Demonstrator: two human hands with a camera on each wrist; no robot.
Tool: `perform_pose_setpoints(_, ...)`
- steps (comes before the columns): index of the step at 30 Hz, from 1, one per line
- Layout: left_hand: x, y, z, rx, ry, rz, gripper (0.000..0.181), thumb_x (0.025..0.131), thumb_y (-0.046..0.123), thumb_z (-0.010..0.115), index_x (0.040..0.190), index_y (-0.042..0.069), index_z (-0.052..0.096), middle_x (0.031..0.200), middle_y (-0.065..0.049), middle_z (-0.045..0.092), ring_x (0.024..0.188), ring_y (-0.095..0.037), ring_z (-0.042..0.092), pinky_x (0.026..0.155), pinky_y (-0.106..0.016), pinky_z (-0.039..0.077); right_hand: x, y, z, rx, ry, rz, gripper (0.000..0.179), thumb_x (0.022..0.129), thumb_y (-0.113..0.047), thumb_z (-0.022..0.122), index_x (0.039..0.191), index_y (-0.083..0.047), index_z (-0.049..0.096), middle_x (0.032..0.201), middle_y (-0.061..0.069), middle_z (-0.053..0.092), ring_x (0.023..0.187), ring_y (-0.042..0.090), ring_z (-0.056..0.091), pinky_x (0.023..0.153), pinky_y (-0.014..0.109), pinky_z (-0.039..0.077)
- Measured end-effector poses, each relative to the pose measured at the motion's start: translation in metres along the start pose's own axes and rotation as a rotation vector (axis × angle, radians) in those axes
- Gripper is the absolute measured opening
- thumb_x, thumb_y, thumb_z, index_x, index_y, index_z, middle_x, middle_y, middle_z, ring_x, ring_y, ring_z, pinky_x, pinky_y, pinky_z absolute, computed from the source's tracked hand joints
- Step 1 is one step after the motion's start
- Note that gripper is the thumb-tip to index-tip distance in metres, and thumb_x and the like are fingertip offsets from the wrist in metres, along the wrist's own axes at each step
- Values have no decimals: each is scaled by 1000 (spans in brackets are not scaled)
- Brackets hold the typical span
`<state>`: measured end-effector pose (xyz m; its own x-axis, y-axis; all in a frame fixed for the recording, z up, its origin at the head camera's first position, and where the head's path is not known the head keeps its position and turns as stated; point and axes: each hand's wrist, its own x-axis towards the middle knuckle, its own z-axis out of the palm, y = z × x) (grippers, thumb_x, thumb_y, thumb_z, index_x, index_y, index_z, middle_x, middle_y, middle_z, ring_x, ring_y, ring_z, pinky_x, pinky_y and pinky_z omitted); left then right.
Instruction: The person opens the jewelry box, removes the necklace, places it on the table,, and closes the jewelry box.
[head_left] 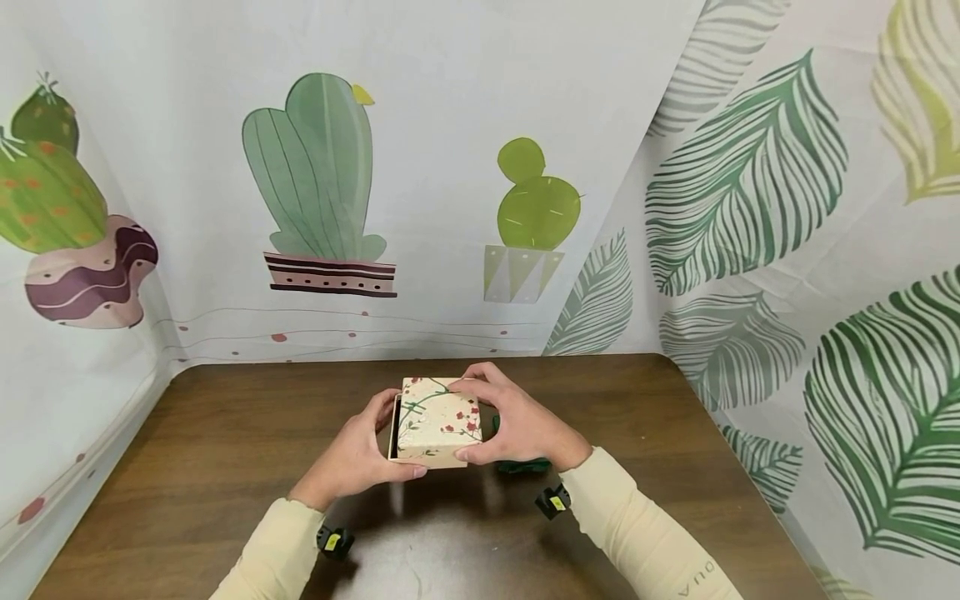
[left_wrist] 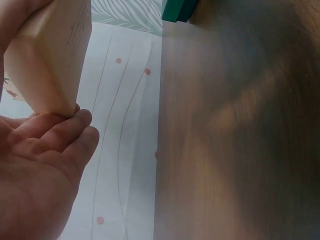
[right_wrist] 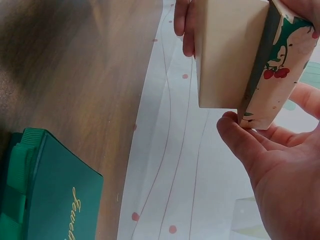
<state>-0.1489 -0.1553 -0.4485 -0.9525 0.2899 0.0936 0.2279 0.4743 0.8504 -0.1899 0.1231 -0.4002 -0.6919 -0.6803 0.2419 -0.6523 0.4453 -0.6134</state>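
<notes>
Above the table, both hands hold a small cream box. Its lid (head_left: 438,417), printed with red blossoms and green stems, sits offset on the plain base (right_wrist: 230,55), and a dark gap shows along the left side in the head view. My left hand (head_left: 356,450) grips the base from the left, thumb along the near edge. From the right, my right hand (head_left: 517,417) grips the lid between thumb and fingers. The inside of the box is hidden.
On the brown wooden table (head_left: 225,467), a green box (right_wrist: 70,185) with gold lettering and a ribbed green ribbon lies beneath the right hand. Behind the table hangs a white cloth (head_left: 442,167) with cactus and leaf prints.
</notes>
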Motion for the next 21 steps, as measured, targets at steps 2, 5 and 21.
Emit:
perform_pose_setpoints(2,-1,-2,0,-2,0,5,112,66,39,99,153,11,35,153,-17,54,145,-44,49,118,-58,39,-1,0,0,-2,-1,0,78,73,-34,91,143,-19,61,141,5,48,124,20,53,103,40,51)
perform_pose_setpoints(5,-1,-4,-1,-8,4,23,109,66,39,99,152,13,36,152,-13,57,146,-41,49,118,-59,39,-1,1,0,1,3,-7,78,73,-34,92,143,-18,61,141,5,48,124,20,54,103,40,51)
perform_pose_setpoints(21,-7,-10,-6,-5,19,39,111,66,38,100,153,12,35,150,-5,60,147,-36,49,115,-60,39,-3,1,-1,6,-7,15,79,74,-33,93,145,-17,60,145,4,47,128,21,53,104,42,51)
